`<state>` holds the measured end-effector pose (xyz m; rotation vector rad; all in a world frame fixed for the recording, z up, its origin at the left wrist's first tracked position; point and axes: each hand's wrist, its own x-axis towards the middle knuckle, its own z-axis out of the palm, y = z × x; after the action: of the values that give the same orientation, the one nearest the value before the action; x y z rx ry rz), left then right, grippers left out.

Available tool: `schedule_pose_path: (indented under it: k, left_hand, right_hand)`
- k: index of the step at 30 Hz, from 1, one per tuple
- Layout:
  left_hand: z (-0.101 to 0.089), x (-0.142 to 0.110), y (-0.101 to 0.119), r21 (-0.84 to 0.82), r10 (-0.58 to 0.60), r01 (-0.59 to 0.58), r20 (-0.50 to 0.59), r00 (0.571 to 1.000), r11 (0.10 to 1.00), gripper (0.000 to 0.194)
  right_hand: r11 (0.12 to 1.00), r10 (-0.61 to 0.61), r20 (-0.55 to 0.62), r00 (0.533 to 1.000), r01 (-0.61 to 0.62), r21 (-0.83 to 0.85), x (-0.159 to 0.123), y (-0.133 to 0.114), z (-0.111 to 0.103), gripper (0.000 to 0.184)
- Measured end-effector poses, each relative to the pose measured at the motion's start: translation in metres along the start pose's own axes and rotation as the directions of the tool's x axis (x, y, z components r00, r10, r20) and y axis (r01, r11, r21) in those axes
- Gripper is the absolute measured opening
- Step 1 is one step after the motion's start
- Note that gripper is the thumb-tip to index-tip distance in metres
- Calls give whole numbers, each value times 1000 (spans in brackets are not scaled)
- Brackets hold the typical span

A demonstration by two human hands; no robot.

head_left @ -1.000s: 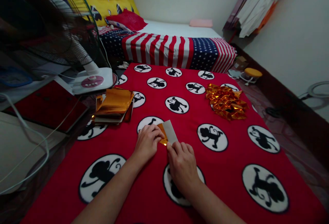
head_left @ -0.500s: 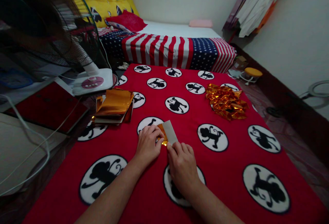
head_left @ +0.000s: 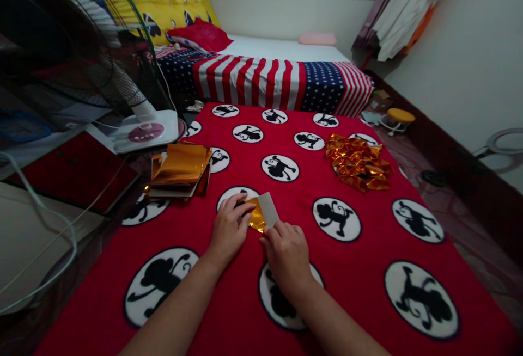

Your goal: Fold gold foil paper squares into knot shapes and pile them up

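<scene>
A partly folded sheet of gold foil paper lies on the red cloth in front of me, its plain grey side showing on the right. My left hand is at the paper's left edge, with thumb and fingers bent around that edge. At the lower right corner, my right hand pinches the paper, its fingers curled. The fingertips of the right hand are partly hidden.
A stack of gold foil sheets sits at the table's left edge. Folded gold foil pieces form a pile at the right on the monkey-print red cloth. A fan stands left; a bed is behind.
My left hand has shifted slightly left and its fingers have drawn back, showing more of the gold area. My right hand stays at the lower corner.
</scene>
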<state>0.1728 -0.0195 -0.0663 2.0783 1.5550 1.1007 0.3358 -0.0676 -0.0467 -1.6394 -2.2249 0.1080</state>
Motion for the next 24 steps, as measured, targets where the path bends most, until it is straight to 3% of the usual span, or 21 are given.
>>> schedule_pose_path:
  k: [6, 12, 18, 24]
  left_hand:
    - [-3, 2, -4, -4, 42, -42, 62, 997, 999, 45]
    - [-6, 3, -5, -83, 36, -35, 22, 999, 996, 39]
    - [-7, 1, -4, -132, 9, -2, 55, 998, 991, 39]
    - [-13, -4, 5, -174, 48, -18, 170, 984, 985, 40]
  right_hand:
    - [995, -83, -14, 996, 82, -52, 6, 6, 0, 11]
    - [978, -181, 3, 984, 180, -109, 10, 25, -9, 12]
    - [979, -135, -4, 991, 133, -156, 26, 49, -18, 15]
    - [993, -87, -49, 995, 83, -83, 36, 59, -11, 22]
